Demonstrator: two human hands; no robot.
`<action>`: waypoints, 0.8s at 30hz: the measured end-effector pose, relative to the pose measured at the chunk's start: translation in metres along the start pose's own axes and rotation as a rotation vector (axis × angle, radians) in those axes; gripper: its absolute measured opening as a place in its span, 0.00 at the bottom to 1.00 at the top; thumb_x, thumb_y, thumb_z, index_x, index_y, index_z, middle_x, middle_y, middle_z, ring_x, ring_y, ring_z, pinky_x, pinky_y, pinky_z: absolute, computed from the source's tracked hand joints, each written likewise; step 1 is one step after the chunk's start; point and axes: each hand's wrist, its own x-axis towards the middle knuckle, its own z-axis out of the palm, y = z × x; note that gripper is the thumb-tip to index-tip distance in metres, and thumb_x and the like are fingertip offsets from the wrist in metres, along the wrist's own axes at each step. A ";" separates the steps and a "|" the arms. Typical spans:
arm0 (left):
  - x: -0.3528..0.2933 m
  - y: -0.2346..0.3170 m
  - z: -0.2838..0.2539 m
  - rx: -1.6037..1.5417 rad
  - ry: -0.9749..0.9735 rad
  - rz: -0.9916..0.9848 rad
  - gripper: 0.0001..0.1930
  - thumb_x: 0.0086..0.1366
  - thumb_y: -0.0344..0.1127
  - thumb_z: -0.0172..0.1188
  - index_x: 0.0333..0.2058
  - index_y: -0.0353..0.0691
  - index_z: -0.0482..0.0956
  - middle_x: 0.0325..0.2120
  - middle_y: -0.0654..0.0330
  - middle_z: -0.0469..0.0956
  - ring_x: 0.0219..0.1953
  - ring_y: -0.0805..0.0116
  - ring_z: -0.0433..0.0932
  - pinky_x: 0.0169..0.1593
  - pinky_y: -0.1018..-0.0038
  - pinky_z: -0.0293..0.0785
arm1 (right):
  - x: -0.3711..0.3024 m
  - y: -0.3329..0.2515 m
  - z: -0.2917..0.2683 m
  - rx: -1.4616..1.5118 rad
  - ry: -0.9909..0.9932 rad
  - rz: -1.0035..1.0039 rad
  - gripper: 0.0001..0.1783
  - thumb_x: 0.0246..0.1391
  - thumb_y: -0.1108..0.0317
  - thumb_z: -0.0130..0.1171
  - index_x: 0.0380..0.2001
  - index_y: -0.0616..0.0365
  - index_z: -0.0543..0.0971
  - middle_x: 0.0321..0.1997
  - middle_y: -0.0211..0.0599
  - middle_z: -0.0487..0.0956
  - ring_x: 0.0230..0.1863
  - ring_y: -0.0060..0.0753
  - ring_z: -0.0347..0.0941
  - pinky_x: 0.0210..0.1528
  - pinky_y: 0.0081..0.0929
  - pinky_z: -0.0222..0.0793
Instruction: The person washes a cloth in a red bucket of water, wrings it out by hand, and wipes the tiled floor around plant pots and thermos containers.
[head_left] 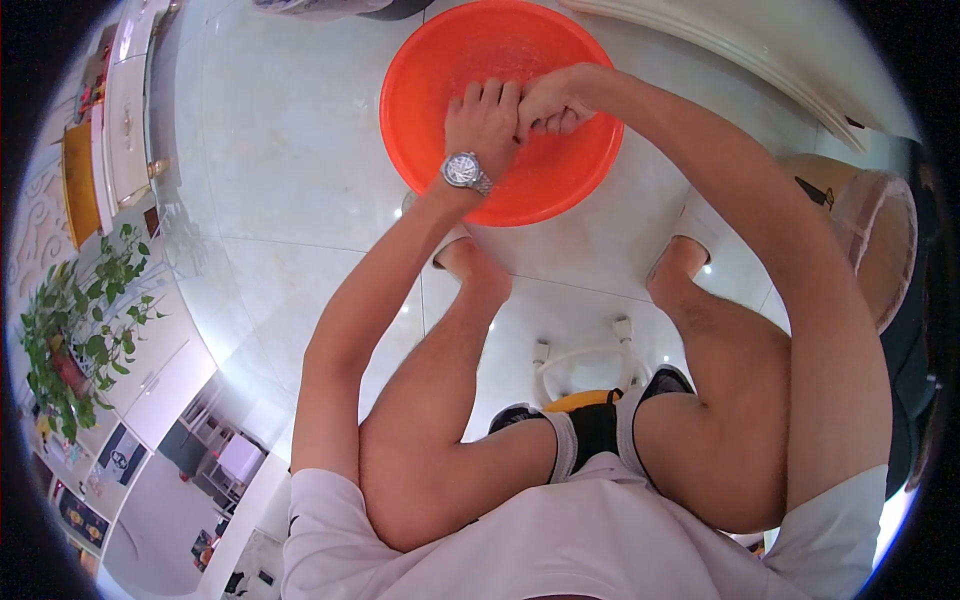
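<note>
A round orange plastic basin point(392, 120) stands on the pale tiled floor in front of my feet. My hands meet over it, side by side and touching. My left hand point(485, 122), back upward, has its fingers together and bent downward; a silver metal watch point(462, 170) is on that wrist. My right hand point(556, 102) is closed, its fingers curled against the left hand. Whatever lies between or under the fingers is hidden. Faint glints show inside the basin beyond my hands; I cannot tell how much water is in it.
My bent legs and feet flank the near side of the basin. White stool legs point(590, 352) stand between my legs. White moulded furniture point(720, 42) edges the far right, with a brown seat point(868, 235) nearer. A leafy plant point(95, 325) and white cabinets point(172, 385) line the left.
</note>
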 end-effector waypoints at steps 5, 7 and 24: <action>0.015 -0.008 -0.010 0.091 -0.679 -0.081 0.11 0.55 0.40 0.59 0.35 0.42 0.81 0.27 0.53 0.81 0.34 0.51 0.81 0.36 0.57 0.76 | 0.012 0.008 0.018 -0.340 0.296 -0.212 0.00 0.41 0.74 0.57 0.21 0.57 0.77 0.19 0.36 0.74 0.19 0.32 0.70 0.20 0.33 0.65; 0.014 -0.008 -0.007 0.049 -0.724 -0.204 0.10 0.53 0.41 0.60 0.31 0.43 0.82 0.28 0.52 0.82 0.34 0.53 0.81 0.35 0.58 0.76 | 0.012 0.010 0.033 -0.615 0.569 -0.355 0.02 0.42 0.73 0.57 0.22 0.58 0.78 0.21 0.39 0.78 0.21 0.35 0.75 0.22 0.36 0.68; 0.000 -0.032 0.005 -1.388 -1.153 -1.013 0.13 0.61 0.38 0.59 0.23 0.50 0.63 0.15 0.73 0.60 0.17 0.79 0.58 0.25 0.78 0.56 | -0.001 0.009 0.021 -1.406 0.945 -0.766 0.06 0.45 0.64 0.58 0.25 0.52 0.81 0.26 0.37 0.82 0.30 0.42 0.81 0.30 0.40 0.75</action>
